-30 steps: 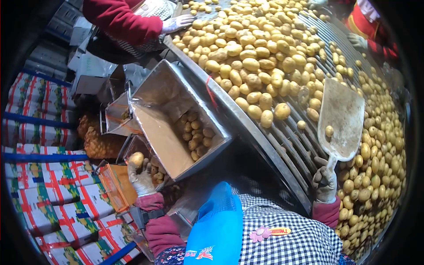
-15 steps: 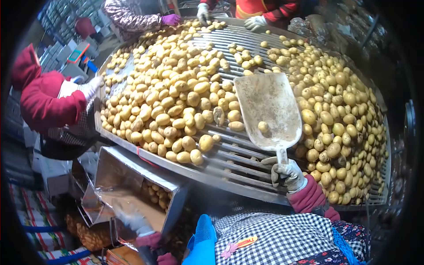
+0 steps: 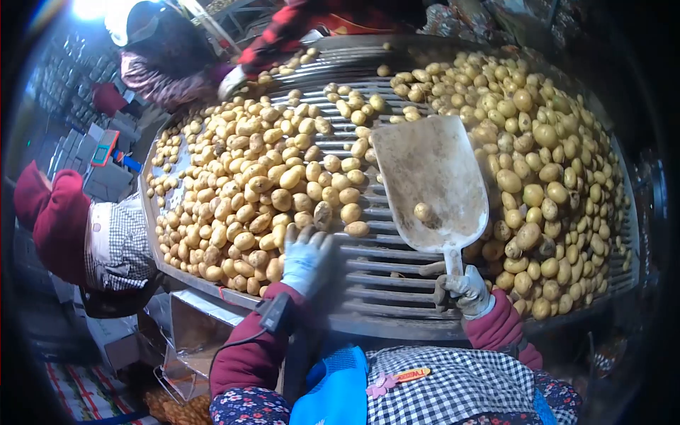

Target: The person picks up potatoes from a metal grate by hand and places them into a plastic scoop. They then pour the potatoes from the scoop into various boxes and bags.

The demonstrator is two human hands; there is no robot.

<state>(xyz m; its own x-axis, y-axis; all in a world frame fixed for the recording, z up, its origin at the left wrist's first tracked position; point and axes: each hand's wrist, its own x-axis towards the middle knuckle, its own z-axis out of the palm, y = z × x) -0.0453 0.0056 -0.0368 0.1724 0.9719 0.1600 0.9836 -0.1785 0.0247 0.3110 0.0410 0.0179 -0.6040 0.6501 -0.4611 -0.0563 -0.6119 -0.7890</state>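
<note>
My left hand [image 3: 304,261], in a pale glove, lies with its fingers spread at the lower edge of the left potato pile [image 3: 244,191] and holds nothing. My right hand [image 3: 464,289], also gloved, is wrapped round the handle of a worn metal scoop [image 3: 428,173]. The scoop's broad blade rests over the slatted metal table [image 3: 375,287] and holds one small potato [image 3: 423,212]. A second large potato pile [image 3: 552,184] lies to the right of the scoop.
A person in a dark red hood [image 3: 60,212] stands at the table's left end. Two more people reach in from the far side, one with a red checked sleeve [image 3: 273,39]. An open cardboard box [image 3: 202,329] is below the table's left front edge.
My left hand has moved up from over the cardboard box to the potatoes on the table. The co-workers' hands across the table have shifted left. My right hand still grips the scoop.
</note>
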